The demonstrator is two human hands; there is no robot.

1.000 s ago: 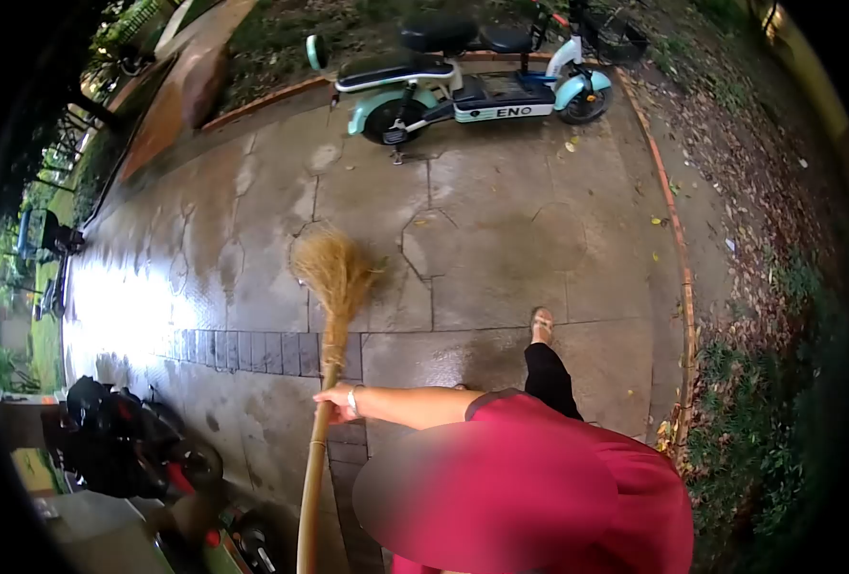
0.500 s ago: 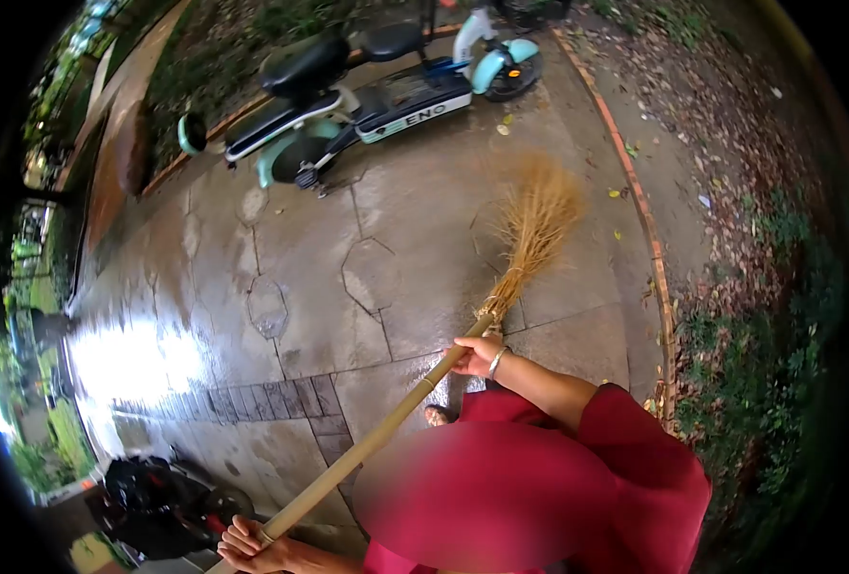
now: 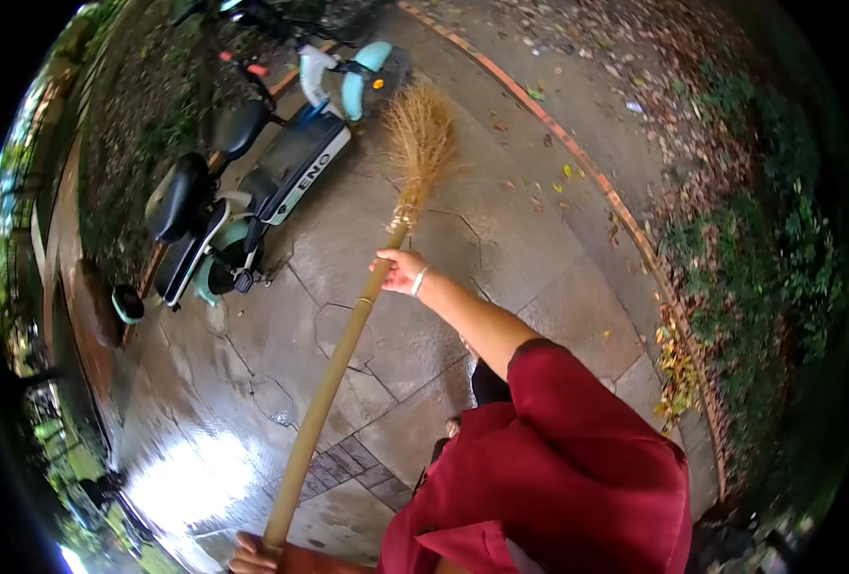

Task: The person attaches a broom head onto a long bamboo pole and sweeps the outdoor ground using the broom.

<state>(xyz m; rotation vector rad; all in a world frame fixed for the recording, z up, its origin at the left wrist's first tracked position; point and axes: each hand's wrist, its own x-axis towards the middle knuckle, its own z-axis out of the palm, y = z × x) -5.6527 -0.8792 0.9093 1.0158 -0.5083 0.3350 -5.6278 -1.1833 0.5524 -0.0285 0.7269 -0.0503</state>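
A straw broom (image 3: pixel 333 373) with a long bamboo handle slants across the view. Its bristle head (image 3: pixel 422 129) points up, close to the front wheel of a parked electric scooter. My right hand (image 3: pixel 402 272), with a silver bracelet at the wrist, grips the handle just below the bristles. Near the bottom edge my left hand (image 3: pixel 254 555) is closed around the handle's other end, partly cut off by the frame. Whether the bristles touch the ground is hard to tell.
The white and teal electric scooter (image 3: pixel 309 158) stands at the upper left on wet paving (image 3: pixel 348 335). A brick edging (image 3: pixel 577 148) curves along the right, with plants and leaf litter beyond it. Yellow leaves (image 3: pixel 675 378) lie heaped against the edging.
The broom head has swung left in the view, nearer the scooter's front wheel, and the handle is steeper. The view has turned, and my right arm reaches farther out. Both hands keep their grip.
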